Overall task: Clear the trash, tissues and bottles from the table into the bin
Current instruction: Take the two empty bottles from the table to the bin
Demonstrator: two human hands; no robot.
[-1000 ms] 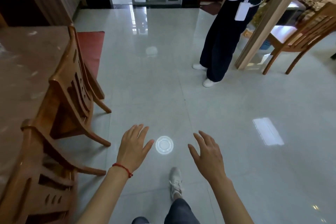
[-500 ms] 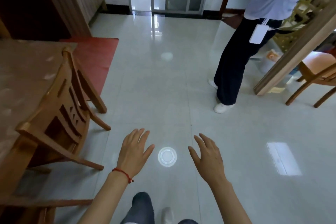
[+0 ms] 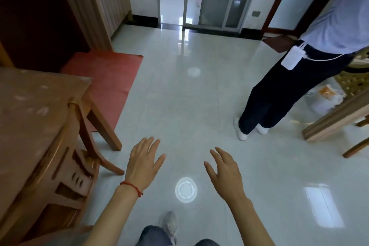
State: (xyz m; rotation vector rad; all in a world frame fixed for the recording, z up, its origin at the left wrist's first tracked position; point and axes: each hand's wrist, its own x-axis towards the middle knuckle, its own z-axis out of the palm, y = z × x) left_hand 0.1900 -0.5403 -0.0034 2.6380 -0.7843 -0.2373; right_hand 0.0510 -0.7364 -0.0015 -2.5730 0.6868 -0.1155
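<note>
Both hands — left hand (image 3: pixel 143 163), right hand (image 3: pixel 223 171) — spread, empty | table (image 3: pixel 30 106) just left

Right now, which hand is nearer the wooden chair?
Left. The left hand hovers open just right of the wooden chair, near its leg. The right hand hovers open further right, over bare floor.

A glossy, smooth tiled floor (image 3: pixel 179 110) is seen, with lights mirrored in it. The chair (image 3: pixel 65 168) and the table (image 3: pixel 30 106) are made of varnished wood with a soft sheen. The red mat (image 3: pixel 107 74) is matt and slightly rough, like cloth.
</note>
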